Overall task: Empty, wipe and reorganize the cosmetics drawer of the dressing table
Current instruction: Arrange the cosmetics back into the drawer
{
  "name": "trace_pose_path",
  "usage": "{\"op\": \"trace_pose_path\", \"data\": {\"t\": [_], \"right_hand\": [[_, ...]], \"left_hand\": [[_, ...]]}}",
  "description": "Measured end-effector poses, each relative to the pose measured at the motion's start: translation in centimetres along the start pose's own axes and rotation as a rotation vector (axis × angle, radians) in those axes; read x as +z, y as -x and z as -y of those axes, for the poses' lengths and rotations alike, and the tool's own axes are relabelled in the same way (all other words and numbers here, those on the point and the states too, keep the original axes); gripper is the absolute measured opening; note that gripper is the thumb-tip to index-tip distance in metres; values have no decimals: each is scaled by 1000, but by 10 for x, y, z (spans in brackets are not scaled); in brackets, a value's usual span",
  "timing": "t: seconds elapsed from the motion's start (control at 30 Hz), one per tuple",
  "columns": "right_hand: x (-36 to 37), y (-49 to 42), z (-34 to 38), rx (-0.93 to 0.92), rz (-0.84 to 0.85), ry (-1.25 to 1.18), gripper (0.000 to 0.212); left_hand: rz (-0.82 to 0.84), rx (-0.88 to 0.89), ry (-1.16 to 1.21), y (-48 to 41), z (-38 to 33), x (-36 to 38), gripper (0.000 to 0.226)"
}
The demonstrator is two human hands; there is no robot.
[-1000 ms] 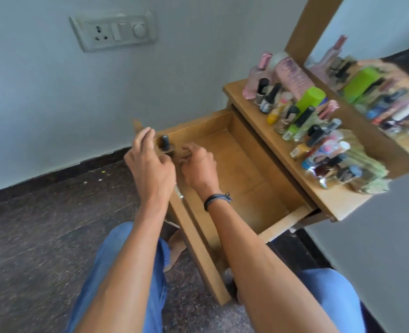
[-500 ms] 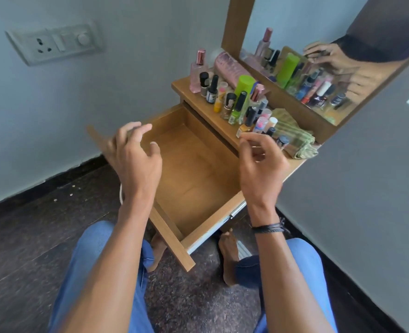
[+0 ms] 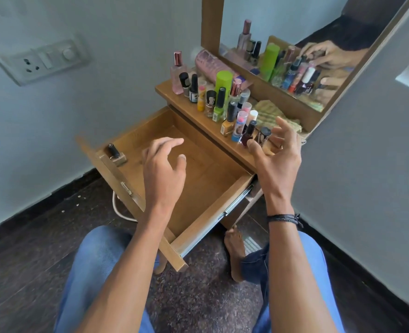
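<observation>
— One bottle (image 3: 114,151) is all we find in the drawer (image 3: 205,186), yes?

— Yes. It stands upright in the corner by the front panel, on our left, with a dark cap and a squat base. The drawer is pulled well out from under the counter (image 3: 167,91). Its brown wooden floor lies bare and a metal runner shows along its right side.

— And our hands?

— Our left hand (image 3: 165,169) hovers over the drawer, fingers loosely bent and spread, gripping nothing. Our right hand (image 3: 279,152) is at the counter's near end, fingers fanned wide around a dark-capped vial (image 3: 264,137). It has not closed on it, and we cannot tell whether the thumb touches.

— What stands on the counter?

— Many small bottles (image 3: 219,102) crowd along it in a row. We also see a tall green can (image 3: 223,80) and a pink flask (image 3: 177,73) at the far end. A folded green cloth (image 3: 268,111) lies behind them, below the mirror (image 3: 282,25).
</observation>
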State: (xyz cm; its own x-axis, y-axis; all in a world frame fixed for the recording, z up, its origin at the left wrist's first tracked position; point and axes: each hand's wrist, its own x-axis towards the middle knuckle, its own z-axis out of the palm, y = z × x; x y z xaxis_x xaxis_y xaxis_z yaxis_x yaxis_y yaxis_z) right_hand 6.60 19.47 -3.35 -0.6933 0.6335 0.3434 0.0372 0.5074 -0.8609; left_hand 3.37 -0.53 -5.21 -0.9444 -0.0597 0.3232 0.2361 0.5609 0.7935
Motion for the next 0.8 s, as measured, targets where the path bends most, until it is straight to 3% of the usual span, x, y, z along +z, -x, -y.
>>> {"op": "trace_pose_path", "data": {"t": [0.33, 0.53, 0.7, 0.8], "right_hand": [[-3, 5, 3, 35, -12, 2, 48], [0, 24, 21, -69, 15, 0, 41], [26, 51, 27, -133, 204, 22, 41], [37, 59, 24, -155, 253, 28, 36]], "left_hand": [[4, -53, 58, -10, 7, -10, 31], [239, -231, 412, -12, -6, -20, 20], [407, -175, 523, -4, -16, -19, 24], [424, -138, 503, -1, -14, -16, 31]]}}
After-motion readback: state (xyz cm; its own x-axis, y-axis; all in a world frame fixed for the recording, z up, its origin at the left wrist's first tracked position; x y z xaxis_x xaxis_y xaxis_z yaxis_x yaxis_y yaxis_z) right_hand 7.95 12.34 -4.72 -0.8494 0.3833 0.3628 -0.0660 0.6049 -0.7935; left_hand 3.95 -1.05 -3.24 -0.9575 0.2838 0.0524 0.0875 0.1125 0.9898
